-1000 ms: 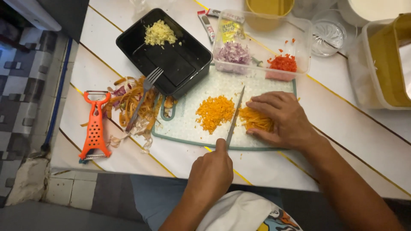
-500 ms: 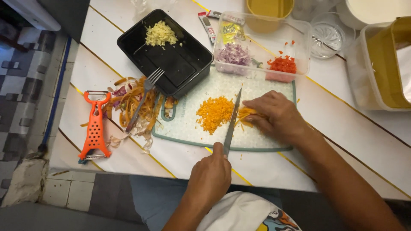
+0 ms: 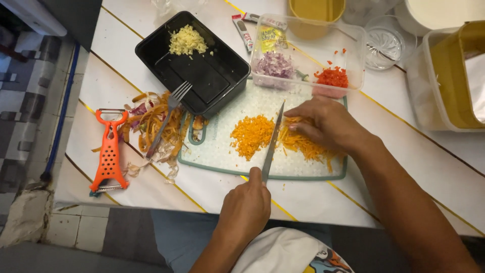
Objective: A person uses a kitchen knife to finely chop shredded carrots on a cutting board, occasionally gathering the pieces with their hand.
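My left hand (image 3: 246, 206) grips the handle of a kitchen knife (image 3: 273, 139). Its blade lies across a pale cutting board (image 3: 217, 151) with a green rim. Left of the blade is a heap of finely diced orange carrot (image 3: 251, 135). Right of it lie orange carrot strips (image 3: 308, 145), held down by the fingertips of my right hand (image 3: 326, 123), which sit close to the blade.
A black tray (image 3: 202, 81) holding yellow mince has a fork (image 3: 169, 114) leaning against it over a pile of peelings (image 3: 151, 126). An orange peeler (image 3: 108, 151) lies to the left. A clear container (image 3: 308, 55) holds chopped purple onion and red pepper. Yellow tubs and a glass stand far right.
My right hand has shifted slightly back along the carrot strips. The knife blade has moved a little to the left with it, and the diced heap looks slightly larger.
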